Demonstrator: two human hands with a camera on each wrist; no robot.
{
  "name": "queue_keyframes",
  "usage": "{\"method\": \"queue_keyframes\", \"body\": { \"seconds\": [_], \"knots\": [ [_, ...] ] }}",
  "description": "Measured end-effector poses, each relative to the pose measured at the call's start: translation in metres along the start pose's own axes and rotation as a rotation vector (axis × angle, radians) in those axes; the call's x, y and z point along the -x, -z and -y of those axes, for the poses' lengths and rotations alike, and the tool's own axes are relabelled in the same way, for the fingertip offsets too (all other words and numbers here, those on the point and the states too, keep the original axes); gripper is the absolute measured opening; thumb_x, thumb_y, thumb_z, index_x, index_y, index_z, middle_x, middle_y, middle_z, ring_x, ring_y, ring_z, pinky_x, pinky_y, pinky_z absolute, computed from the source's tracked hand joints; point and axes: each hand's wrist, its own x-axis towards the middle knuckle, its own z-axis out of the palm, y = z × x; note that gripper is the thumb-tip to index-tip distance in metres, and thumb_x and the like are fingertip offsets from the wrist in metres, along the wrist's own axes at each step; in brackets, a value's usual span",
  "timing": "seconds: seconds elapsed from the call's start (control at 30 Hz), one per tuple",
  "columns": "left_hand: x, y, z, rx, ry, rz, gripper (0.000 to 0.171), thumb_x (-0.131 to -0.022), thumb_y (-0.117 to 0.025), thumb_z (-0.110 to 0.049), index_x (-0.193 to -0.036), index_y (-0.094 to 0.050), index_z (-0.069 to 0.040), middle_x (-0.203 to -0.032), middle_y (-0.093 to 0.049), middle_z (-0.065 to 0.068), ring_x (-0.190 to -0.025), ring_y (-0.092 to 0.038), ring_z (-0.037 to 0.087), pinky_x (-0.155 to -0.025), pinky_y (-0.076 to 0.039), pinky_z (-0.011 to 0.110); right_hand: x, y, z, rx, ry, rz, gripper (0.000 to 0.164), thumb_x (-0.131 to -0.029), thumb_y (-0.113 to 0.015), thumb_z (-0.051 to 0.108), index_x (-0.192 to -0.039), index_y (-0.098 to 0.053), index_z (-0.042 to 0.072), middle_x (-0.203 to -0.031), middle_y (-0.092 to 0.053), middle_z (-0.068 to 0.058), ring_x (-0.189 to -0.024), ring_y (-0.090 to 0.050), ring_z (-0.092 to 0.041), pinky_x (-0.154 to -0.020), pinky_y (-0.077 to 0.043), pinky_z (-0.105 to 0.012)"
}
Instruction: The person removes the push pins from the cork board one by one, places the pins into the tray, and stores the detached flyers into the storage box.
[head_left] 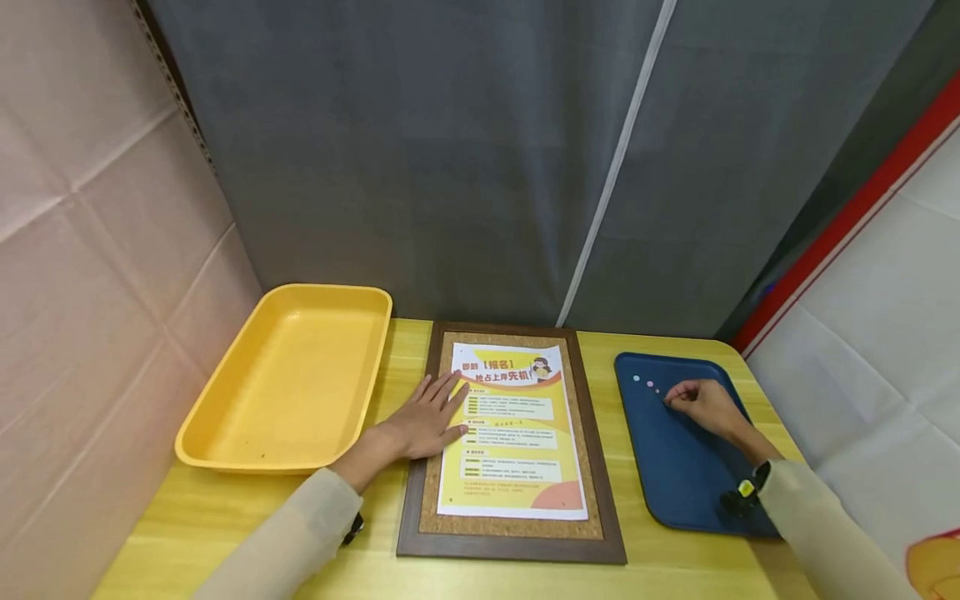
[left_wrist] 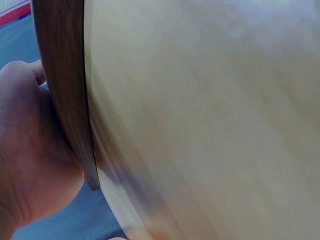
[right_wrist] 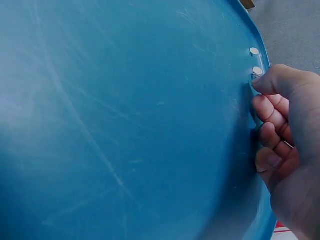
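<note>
A printed sheet [head_left: 517,467] with yellow and white panels lies on a cork board [head_left: 510,527] in a dark brown wooden frame [head_left: 517,547]. My left hand [head_left: 427,421] rests flat across the board's left side, fingers spread over the frame and the sheet's edge. In the left wrist view the palm's heel lies against the frame [left_wrist: 65,75]. Over the blue tray [head_left: 675,475], my right hand [head_left: 705,406] has curled fingers, with thumb and index fingertips pinching at a small thumbtack that they partly cover. Beside them on the tray lie two pale thumbtacks, one white [right_wrist: 254,51] and one pinkish [right_wrist: 257,70].
A deep yellow tray [head_left: 281,461] stands left of the board. All of these are on a light wood table [head_left: 360,533]. A grey curtain [head_left: 420,167] hangs behind, with pale panels [head_left: 97,250] at the left side and white ones [head_left: 870,375] at the right.
</note>
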Motion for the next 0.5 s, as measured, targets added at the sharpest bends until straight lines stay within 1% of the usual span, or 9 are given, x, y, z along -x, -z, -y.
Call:
{"method": "queue_keyframes", "body": {
  "seconds": [0.13, 0.27, 0.37, 0.5],
  "knots": [
    [-0.0015, -0.0012, 0.002, -0.005, -0.004, -0.006, 0.077, -0.113, -0.025, -0.058, -0.172, -0.001, -0.014, -0.178, 0.011, 0.011, -0.164, 0.011, 0.029, -0.131, 0.007, 0.053, 0.0003, -0.0001, 0.0013, 0.004, -0.007, -0.003, 0.008, -0.098, -0.075, 0.008, -0.098, -0.077, 0.0, -0.087, -0.072, -0.006, -0.076, -0.059, -0.014, -0.066, -0.05, -0.02],
    [-0.0012, -0.0005, 0.0023, 0.009, 0.0, 0.009, 0.078, -0.113, -0.025, -0.059, -0.171, 0.002, -0.015, -0.178, 0.012, 0.01, -0.164, 0.012, 0.028, -0.131, 0.008, 0.052, 0.0009, -0.0003, 0.0021, -0.001, -0.002, -0.003, 0.008, -0.098, -0.075, 0.008, -0.098, -0.077, 0.0, -0.088, -0.072, -0.007, -0.076, -0.059, -0.014, -0.066, -0.049, -0.02],
    [0.0003, 0.0013, 0.0013, 0.035, -0.005, -0.005, 0.078, -0.114, -0.028, -0.057, -0.171, 0.0, -0.012, -0.178, 0.01, 0.012, -0.164, 0.01, 0.03, -0.132, 0.006, 0.053, 0.0008, -0.0009, 0.0011, -0.015, 0.008, -0.015, 0.008, -0.099, -0.073, 0.007, -0.1, -0.076, -0.001, -0.091, -0.074, -0.008, -0.077, -0.06, -0.013, -0.067, -0.05, -0.02],
    [0.0027, 0.0031, 0.0007, 0.087, -0.024, -0.04, 0.079, -0.114, -0.034, -0.053, -0.171, -0.005, -0.008, -0.178, 0.005, 0.016, -0.165, 0.004, 0.033, -0.132, 0.003, 0.056, 0.001, -0.0007, -0.0003, -0.042, 0.028, -0.045, 0.009, -0.101, -0.068, 0.005, -0.105, -0.075, -0.001, -0.098, -0.076, -0.013, -0.079, -0.062, -0.012, -0.068, -0.052, -0.021]
  ]
}}
